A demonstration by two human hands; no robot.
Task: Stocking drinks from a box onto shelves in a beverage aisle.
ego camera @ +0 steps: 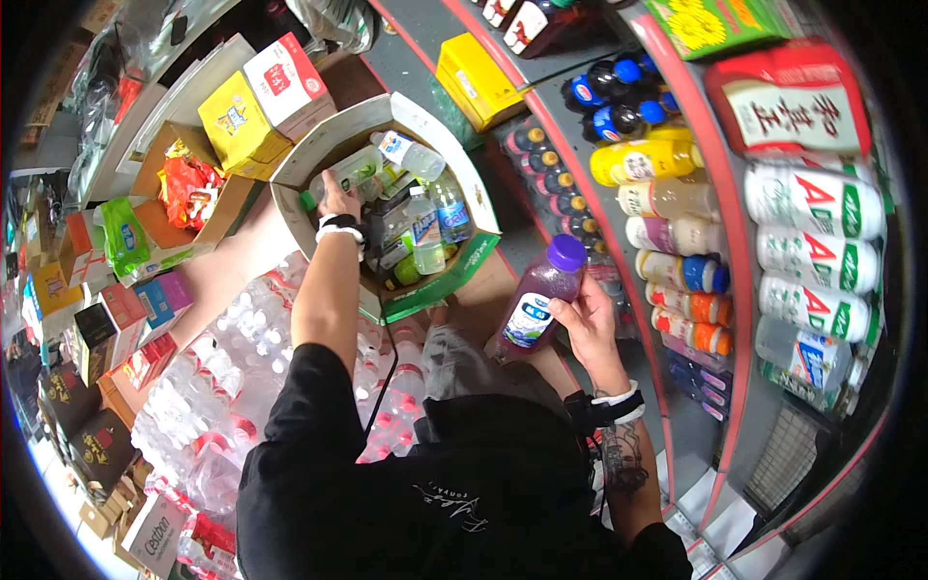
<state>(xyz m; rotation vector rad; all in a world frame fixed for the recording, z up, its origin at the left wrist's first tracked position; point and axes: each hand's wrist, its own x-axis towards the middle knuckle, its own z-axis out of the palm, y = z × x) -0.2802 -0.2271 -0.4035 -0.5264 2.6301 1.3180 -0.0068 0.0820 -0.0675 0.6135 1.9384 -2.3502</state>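
In my right hand (pixel 583 319) is a purple-capped plastic bottle (pixel 533 312) of dark purple drink, tilted, its label showing grapes. My fingers wrap its side, near the shelf edge. My left hand (pixel 339 196) reaches into an open cardboard carton (pixel 435 293) with a green outer side. There it grips a clear plastic bottle (pixel 362 168) that has a green cap and lies on its side; part of the fingers is hidden. Beside it in the carton are a clear bottle with a white cap (pixel 426 235), a blue-labelled bottle (pixel 453 210) and another clear bottle (pixel 413 156).
Shelves (pixel 645 362) on the right hold yellow drink bottles (pixel 641 161), cola bottles (pixel 616 119) and white bottles (pixel 812 201). A yellow box (pixel 478 80) sits beyond the carton. Shrink-wrapped water bottles (pixel 239 326) stand on the left, near an opened snack box (pixel 217 210). A black cord (pixel 391 355) hangs before me.
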